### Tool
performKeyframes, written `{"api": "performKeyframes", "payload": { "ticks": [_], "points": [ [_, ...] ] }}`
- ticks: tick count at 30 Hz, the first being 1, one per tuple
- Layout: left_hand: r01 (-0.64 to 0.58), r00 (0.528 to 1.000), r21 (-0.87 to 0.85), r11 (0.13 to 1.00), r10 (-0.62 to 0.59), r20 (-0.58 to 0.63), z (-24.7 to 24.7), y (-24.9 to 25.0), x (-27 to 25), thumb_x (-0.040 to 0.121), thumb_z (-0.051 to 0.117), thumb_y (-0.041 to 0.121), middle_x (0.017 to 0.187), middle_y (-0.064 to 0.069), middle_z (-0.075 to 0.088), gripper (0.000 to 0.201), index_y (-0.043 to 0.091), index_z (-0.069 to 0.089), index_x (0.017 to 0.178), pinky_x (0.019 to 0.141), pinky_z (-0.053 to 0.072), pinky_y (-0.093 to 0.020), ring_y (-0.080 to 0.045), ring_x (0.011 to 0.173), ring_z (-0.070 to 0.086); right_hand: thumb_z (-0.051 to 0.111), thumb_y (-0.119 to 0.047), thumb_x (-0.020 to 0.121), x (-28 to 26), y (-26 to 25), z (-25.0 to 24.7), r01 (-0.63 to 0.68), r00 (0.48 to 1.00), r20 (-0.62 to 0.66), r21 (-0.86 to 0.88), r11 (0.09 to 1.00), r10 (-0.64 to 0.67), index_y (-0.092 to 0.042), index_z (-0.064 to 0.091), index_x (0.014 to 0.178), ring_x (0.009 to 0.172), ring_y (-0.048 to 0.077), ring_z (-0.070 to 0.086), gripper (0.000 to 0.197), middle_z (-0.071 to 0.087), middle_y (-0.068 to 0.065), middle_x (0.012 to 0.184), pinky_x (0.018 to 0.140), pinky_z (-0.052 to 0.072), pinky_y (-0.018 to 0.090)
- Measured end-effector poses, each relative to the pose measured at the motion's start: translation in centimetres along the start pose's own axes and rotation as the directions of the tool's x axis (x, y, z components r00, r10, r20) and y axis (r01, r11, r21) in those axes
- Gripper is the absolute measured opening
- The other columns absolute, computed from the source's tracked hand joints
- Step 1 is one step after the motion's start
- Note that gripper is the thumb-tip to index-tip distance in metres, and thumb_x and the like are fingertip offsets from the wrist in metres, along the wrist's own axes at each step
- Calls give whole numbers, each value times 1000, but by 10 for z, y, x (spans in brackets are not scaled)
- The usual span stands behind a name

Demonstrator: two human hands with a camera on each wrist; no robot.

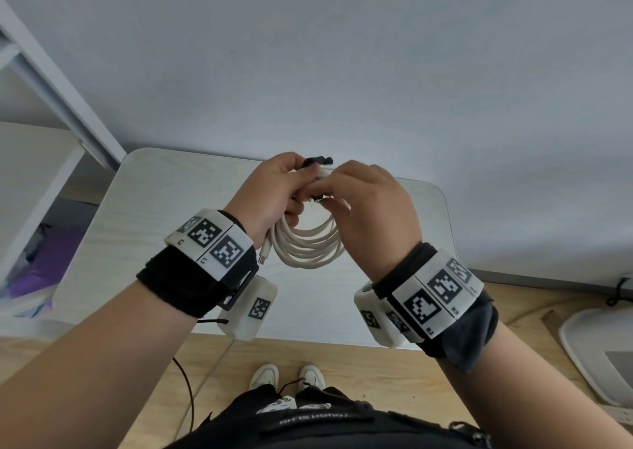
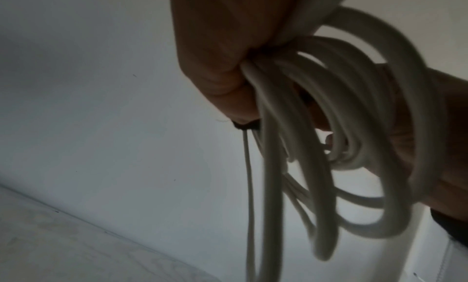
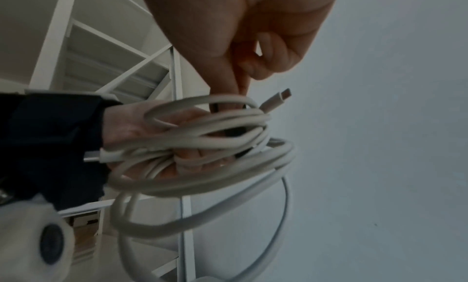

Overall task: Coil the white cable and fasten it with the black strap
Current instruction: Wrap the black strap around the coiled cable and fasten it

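With the white rubbery cable (image 1: 306,243) already wound into round loops, fastening looks like the step in hand. Left hand (image 1: 270,196) has its fingers curled round the top of the coil, held in the air above the small pale wood-grain table (image 1: 144,208). Right hand (image 1: 368,205) pinches at the frayed black fabric strap (image 1: 317,161) at the coil's top; strap not visibly closed. Next move probably needs the strap pulled round all loops without the left grip slackening. One plug end (image 1: 264,255) dangles by the left wrist. Open air all around; table edge below, grey wall (image 1: 342,54) beyond.

Open air surrounds both hands (image 1: 318,195) above the table (image 1: 144,208).
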State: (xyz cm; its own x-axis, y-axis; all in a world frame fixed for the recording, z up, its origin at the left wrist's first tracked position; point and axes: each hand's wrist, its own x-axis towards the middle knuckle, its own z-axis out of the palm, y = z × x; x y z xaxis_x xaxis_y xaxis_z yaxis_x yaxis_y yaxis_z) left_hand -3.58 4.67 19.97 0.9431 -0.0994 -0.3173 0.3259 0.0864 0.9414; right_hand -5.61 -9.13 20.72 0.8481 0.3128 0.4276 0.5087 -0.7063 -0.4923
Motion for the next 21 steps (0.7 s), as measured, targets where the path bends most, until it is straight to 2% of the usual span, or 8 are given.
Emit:
{"api": "performKeyframes", "payload": {
  "ticks": [2, 4, 6, 8, 12, 15, 18, 21],
  "points": [
    [2, 1000, 13, 1000, -2, 12, 1, 0, -2, 94, 53, 20, 51, 1, 38, 23, 15, 50, 72, 34, 24, -16, -6, 35, 27, 66, -16, 78, 3, 1, 2, 29, 997, -64, -42, 999, -32, -21, 71, 78, 75, 24, 52, 7, 61, -1, 81, 56, 48, 38],
    [10, 1000, 29, 1000, -10, 23, 2, 1, -3, 93, 54, 21, 47, 4, 39, 23, 15, 50, 71, 35, 24, -17, -7, 36, 27, 65, -19, 76, 6, 2, 2, 44, 995, -92, -51, 998, -49, -18, 69, 74, 80, 27, 53, 5, 63, 0, 85, 64, 47, 37],
    [12, 999, 55, 998, -14, 30, 2, 3, -5, 92, 55, 21, 48, 4, 40, 22, 15, 50, 72, 36, 23, -17, -7, 37, 27, 59, -21, 76, 10, 4, 1, 33, 998, -46, -5, 999, -33, -17, 67, 75, 86, 28, 55, 10, 67, -1, 88, 74, 45, 35],
    [5, 999, 101, 995, -9, 42, 2, 5, -7, 91, 56, 23, 51, 2, 40, 19, 14, 49, 75, 37, 22, -18, -8, 39, 26, 60, -14, 77, 14, 6, -3, -23, 1000, 22, 67, 997, 21, -15, 66, 78, 88, 27, 57, 6, 68, -1, 89, 78, 41, 24],
    [-49, 997, 228, 973, 34, 68, 3, 6, -9, 90, 44, 7, 54, -2, 39, 15, 14, 51, 80, 38, 24, -19, -10, 39, 27, 63, -2, 74, 24, 6, -12, -204, 976, 117, 231, 951, 181, -12, 67, 78, 77, 13, 59, 11, 63, -2, 82, 72, 46, 18],
    [-87, 995, 287, 954, 71, 67, 3, 5, -10, 90, 45, 8, 54, -2, 43, 17, 15, 56, 80, 39, 27, -20, -10, 38, 29, 65, -2, 72, 28, 7, -15, -267, 961, 147, 296, 917, 233, -14, 68, 75, 72, 13, 61, 13, 62, -2, 78, 69, 49, 19],
    [-136, 991, 357, 924, 122, 61, 2, 5, -10, 91, 48, 14, 54, -1, 53, 19, 18, 62, 79, 42, 32, -23, -9, 38, 34, 66, -5, 73, 30, 10, -15, -263, 963, 145, 308, 915, 228, -19, 69, 76, 84, 9, 59, 14, 61, -4, 86, 78, 49, 21],
    [-169, 986, 420, 892, 159, 59, 2, 6, -11, 92, 46, 17, 58, 1, 64, 22, 24, 65, 82, 45, 37, -26, -9, 42, 40, 66, -6, 74, 30, 12, -15, -268, 961, 157, 313, 911, 228, -21, 69, 75, 108, 7, 53, 16, 57, -1, 113, 91, 44, 25]
  ]
}}
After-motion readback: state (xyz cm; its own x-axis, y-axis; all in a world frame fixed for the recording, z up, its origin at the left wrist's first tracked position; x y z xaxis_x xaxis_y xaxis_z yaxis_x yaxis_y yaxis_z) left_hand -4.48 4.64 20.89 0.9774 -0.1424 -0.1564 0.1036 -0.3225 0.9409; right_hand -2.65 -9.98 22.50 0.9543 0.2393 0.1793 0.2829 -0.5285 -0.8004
